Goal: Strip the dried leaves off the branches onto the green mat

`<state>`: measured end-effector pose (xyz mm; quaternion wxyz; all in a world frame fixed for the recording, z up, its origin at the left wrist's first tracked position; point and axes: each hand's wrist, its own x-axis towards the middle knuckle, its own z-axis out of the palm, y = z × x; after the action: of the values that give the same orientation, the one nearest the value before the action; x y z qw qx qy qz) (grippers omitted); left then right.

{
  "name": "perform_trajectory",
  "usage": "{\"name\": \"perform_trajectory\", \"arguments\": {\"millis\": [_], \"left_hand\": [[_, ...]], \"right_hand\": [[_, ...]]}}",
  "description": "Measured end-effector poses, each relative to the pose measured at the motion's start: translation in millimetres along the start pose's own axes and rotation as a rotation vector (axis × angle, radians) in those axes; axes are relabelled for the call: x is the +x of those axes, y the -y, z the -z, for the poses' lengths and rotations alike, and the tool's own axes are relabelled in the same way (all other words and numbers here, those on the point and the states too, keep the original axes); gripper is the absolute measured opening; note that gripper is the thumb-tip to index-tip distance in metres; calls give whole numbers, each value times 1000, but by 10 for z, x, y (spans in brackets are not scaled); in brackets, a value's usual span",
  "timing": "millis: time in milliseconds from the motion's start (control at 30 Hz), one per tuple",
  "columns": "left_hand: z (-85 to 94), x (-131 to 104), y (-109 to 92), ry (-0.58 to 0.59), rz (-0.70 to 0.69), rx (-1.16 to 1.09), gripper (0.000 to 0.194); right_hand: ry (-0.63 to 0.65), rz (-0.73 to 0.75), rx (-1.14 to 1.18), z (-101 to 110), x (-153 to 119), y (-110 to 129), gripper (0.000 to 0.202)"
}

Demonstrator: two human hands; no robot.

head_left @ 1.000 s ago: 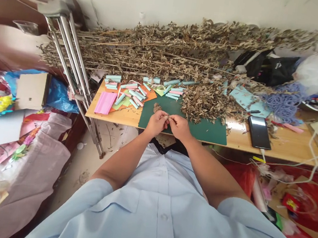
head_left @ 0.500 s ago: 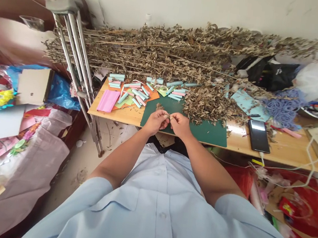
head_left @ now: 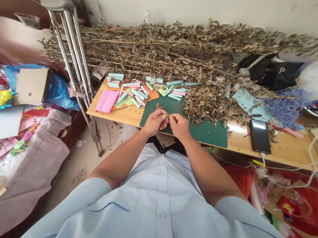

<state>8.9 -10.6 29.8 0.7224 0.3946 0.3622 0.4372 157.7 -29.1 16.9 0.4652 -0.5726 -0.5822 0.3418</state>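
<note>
Over the near edge of the green cutting mat, my left hand and my right hand meet with fingers pinched together. Between the fingertips is a small bit of dried leaves, gripped from both sides and mostly hidden. Just beyond my left hand, a small dried clump lies on the mat. A heap of loose dried leaves covers the mat's far right part, beyond my right hand.
Long dried stalks lie along the wall. Left of the mat are several blue and pink paper rolls and a pink paper stack. A phone on a cable lies right. Crutches lean at the table's left end.
The view has shifted very slightly. Both hands stay pinched together in the same place, with only slight finger movement.
</note>
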Motion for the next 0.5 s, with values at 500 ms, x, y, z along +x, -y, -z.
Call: {"name": "perform_trajectory", "arguments": {"millis": [500], "left_hand": [[-71, -3, -3, -86, 38, 141, 24]], "right_hand": [[92, 20, 55, 41, -15, 68, 24]]}}
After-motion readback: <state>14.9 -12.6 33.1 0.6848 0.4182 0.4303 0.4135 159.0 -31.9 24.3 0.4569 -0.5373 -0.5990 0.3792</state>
